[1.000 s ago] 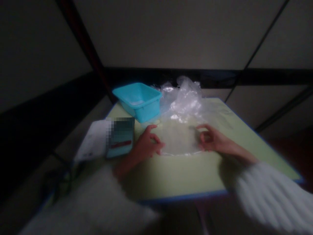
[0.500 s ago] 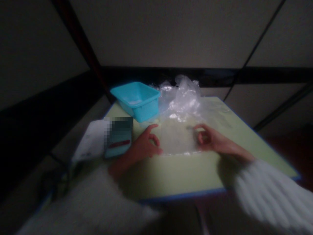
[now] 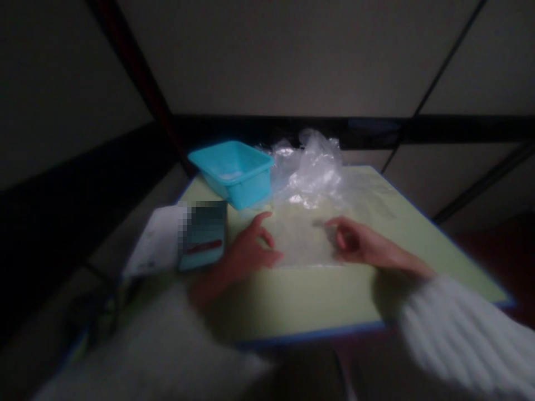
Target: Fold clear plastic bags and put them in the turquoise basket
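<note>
A clear plastic bag or sheet [image 3: 303,239] lies flat on the yellow-green table, between my hands. My left hand [image 3: 254,245] rests at its left edge, thumb and index finger apart and the other fingers curled. At its right side is my right hand [image 3: 355,242], with the index finger stretched out over the plastic and the thumb apart near the front corner. Neither hand visibly grips anything. Behind the flat piece stands a crumpled heap of clear plastic [image 3: 317,167].
A turquoise basket [image 3: 251,186] stands at the back left. Nearer on the left are a dark tablet-like device [image 3: 204,239] with a red strip and a white sheet [image 3: 156,239]. The table [image 3: 309,306] has a blue edge. Walls rise behind it.
The index finger of my right hand has moved slightly left over the plastic. My left thumb has shifted a little to the right. The front edge of the plastic shines less.
</note>
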Tool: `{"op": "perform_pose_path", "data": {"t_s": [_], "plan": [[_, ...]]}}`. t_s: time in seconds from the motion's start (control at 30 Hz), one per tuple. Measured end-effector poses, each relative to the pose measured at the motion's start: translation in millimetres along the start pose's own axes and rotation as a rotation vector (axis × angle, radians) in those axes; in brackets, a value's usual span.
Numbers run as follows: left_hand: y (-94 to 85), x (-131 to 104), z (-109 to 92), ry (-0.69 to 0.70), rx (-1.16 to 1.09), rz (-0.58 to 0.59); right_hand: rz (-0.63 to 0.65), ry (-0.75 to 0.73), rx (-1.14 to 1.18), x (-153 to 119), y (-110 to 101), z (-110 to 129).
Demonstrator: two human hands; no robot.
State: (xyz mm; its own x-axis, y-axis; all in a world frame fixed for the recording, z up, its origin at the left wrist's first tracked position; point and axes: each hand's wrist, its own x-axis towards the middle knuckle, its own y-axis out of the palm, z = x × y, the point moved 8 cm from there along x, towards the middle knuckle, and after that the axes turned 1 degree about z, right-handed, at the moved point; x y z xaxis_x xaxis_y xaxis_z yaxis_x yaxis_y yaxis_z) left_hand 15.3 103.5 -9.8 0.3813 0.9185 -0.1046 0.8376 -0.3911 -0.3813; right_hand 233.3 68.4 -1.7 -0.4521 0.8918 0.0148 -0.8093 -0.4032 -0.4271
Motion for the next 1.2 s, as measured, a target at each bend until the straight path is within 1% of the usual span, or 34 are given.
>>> {"op": "perform_pose_path", "data": {"t_s": [0.1,0.17,0.23,0.27,0.3,0.4,0.47,0.5,0.57,0.77,1.03,1.2], "plan": [[-5.4,-1,-7,0.091,0.160,-0.113,-0.122,-0.084,-0.218,-2,-6,16],[-7.6,-3,-13,0.168,0.309,-0.193,-0.210,-0.178,-0.383,-3,-9,29],[-3.3,-6,-19,0.267,0.439,-0.218,-0.249,-0.255,-0.520,-4,-5,37],[2.3,-8,-23,0.327,0.486,-0.194,-0.245,-0.277,-0.569,-3,-2,39],[9.8,-10,-27,0.394,0.518,-0.145,-0.231,-0.285,-0.610,-2,3,38],[35.9,-19,-35,0.570,0.563,0.087,-0.156,-0.295,-0.718,3,21,30],[48.5,-26,-36,0.639,0.586,0.225,-0.094,-0.308,-0.777,6,34,24],[52.3,-28,-35,0.658,0.601,0.270,-0.065,-0.310,-0.799,6,40,21],[56.0,-30,-32,0.680,0.641,0.319,-0.028,-0.305,-0.833,7,46,15],[61.0,-30,-21,0.699,0.818,0.383,0.001,-0.263,-0.938,6,48,4],[62.4,-32,-20,0.717,0.938,0.393,-0.003,-0.247,-0.986,7,49,-2],[61.9,-33,-17,0.711,0.946,0.402,0.008,-0.241,-0.994,7,50,-1]]}}
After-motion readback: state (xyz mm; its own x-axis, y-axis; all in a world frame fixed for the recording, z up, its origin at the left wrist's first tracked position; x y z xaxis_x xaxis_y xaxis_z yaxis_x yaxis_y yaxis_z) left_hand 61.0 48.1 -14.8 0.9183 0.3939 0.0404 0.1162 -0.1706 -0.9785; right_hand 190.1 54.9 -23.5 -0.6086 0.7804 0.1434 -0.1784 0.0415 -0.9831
